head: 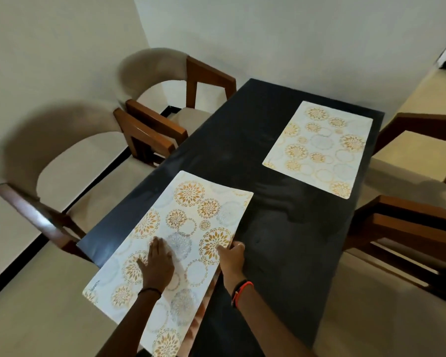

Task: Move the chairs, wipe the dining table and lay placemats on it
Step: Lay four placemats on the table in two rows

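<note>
A black dining table [289,228] fills the middle of the view. One white placemat with gold flower circles [319,148] lies flat at its far right. A second, matching placemat [191,217] sits at the near left, its near end hanging over the table's edge. My left hand [156,266] presses flat on this near placemat with straight fingers. My right hand [232,256] pinches the placemat's right edge between thumb and fingers.
Two cushioned wooden chairs [70,161] [165,94] stand along the table's left side, close to the wall. Two more chairs [417,155] [407,228] stand on the right. Beige floor shows around the table.
</note>
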